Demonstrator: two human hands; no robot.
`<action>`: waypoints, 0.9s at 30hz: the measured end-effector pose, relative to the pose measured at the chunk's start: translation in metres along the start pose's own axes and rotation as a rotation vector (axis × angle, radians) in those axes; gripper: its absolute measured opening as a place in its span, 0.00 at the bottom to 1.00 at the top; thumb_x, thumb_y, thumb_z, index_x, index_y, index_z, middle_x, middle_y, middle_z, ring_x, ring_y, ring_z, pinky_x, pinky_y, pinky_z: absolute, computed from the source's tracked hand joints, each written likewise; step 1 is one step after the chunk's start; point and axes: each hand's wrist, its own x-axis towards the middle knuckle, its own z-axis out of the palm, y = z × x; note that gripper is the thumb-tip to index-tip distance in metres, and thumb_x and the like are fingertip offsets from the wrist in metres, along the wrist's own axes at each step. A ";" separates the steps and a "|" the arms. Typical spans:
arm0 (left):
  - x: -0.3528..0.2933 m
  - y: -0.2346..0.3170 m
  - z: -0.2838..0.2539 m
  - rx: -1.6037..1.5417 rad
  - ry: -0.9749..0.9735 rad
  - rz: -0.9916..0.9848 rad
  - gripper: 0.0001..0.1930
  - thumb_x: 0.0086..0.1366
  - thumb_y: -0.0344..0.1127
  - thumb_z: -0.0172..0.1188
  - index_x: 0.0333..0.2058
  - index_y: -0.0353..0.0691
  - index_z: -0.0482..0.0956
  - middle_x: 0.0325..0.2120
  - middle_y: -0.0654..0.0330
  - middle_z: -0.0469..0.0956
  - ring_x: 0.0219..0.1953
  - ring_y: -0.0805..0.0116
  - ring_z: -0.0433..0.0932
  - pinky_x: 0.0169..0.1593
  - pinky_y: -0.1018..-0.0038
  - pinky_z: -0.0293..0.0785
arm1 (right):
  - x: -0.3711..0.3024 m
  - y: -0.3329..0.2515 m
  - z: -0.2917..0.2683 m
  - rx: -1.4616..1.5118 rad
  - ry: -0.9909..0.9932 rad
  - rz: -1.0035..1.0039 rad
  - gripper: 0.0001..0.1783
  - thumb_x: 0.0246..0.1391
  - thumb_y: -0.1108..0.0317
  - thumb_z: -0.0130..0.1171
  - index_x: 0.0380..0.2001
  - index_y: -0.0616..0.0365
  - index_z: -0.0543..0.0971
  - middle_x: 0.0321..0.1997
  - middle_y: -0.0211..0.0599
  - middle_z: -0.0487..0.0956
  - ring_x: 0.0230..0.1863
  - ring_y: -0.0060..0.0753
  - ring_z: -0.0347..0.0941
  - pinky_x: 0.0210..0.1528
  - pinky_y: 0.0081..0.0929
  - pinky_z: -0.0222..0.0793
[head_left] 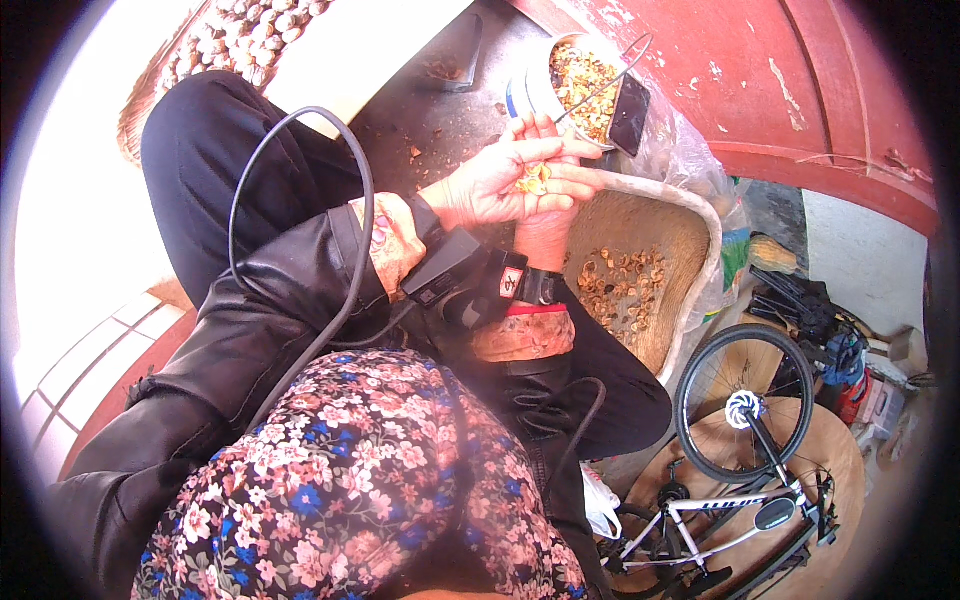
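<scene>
My left hand (478,188) reaches in from the left, its fingers lying across my right hand (562,195). The right hand is turned palm up beneath them, its thumb side toward the right. Yellowish walnut kernel pieces (535,179) rest between the two hands, against the right palm and the left fingers. The overlapping fingers partly hide each other. Just beyond the fingertips stands a pale bowl (541,84) with walnut kernels (583,85) in it. Walnut shell bits (625,285) lie in a scoop-shaped basket (690,250) to the right of my hands.
Whole walnuts (245,40) fill a basket at the far left. A dark phone (629,117) leans at the bowl's right rim, near a clear plastic bag (690,150). A black cable (240,190) loops over my left sleeve. At lower right is a white bicycle (700,525).
</scene>
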 end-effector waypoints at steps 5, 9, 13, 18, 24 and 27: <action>0.000 0.000 -0.003 0.086 -0.123 0.054 0.21 0.66 0.37 0.44 0.57 0.41 0.57 0.34 0.42 0.75 0.29 0.59 0.79 0.32 0.70 0.79 | 0.003 -0.004 0.006 -0.075 0.010 0.024 0.27 0.55 0.53 0.40 0.50 0.65 0.67 0.50 0.45 0.68 0.51 0.43 0.63 0.56 0.39 0.57; -0.002 -0.002 0.004 0.078 -0.079 0.055 0.22 0.65 0.33 0.44 0.58 0.43 0.57 0.35 0.42 0.74 0.28 0.61 0.78 0.31 0.71 0.79 | 0.007 -0.001 0.006 0.032 -0.084 0.017 0.28 0.55 0.52 0.41 0.50 0.65 0.66 0.49 0.45 0.68 0.50 0.43 0.63 0.55 0.39 0.58; -0.006 -0.001 0.009 0.132 -0.046 0.087 0.25 0.62 0.26 0.44 0.59 0.44 0.55 0.38 0.41 0.73 0.29 0.61 0.79 0.30 0.72 0.79 | 0.005 -0.002 0.012 0.143 -0.184 0.007 0.30 0.54 0.50 0.41 0.50 0.66 0.66 0.48 0.45 0.68 0.49 0.43 0.62 0.54 0.38 0.58; -0.007 0.002 0.007 0.126 -0.167 0.018 0.34 0.56 0.18 0.44 0.61 0.47 0.49 0.40 0.44 0.69 0.35 0.65 0.75 0.36 0.77 0.77 | 0.004 -0.006 0.022 0.179 -0.110 0.045 0.34 0.54 0.45 0.40 0.51 0.67 0.65 0.47 0.45 0.67 0.48 0.43 0.62 0.53 0.38 0.59; -0.004 0.007 0.006 0.047 -0.033 0.135 0.26 0.58 0.22 0.47 0.57 0.36 0.58 0.36 0.49 0.73 0.31 0.66 0.76 0.33 0.78 0.77 | 0.004 -0.023 0.031 0.182 0.147 0.172 0.49 0.50 0.30 0.36 0.53 0.72 0.62 0.56 0.55 0.63 0.56 0.49 0.60 0.59 0.44 0.54; -0.005 0.024 -0.002 -0.096 -0.087 0.245 0.19 0.59 0.19 0.43 0.52 0.29 0.63 0.39 0.50 0.72 0.35 0.66 0.76 0.39 0.75 0.77 | 0.006 -0.031 0.034 0.054 0.254 0.071 0.50 0.50 0.31 0.38 0.54 0.74 0.60 0.60 0.56 0.58 0.60 0.50 0.55 0.62 0.44 0.49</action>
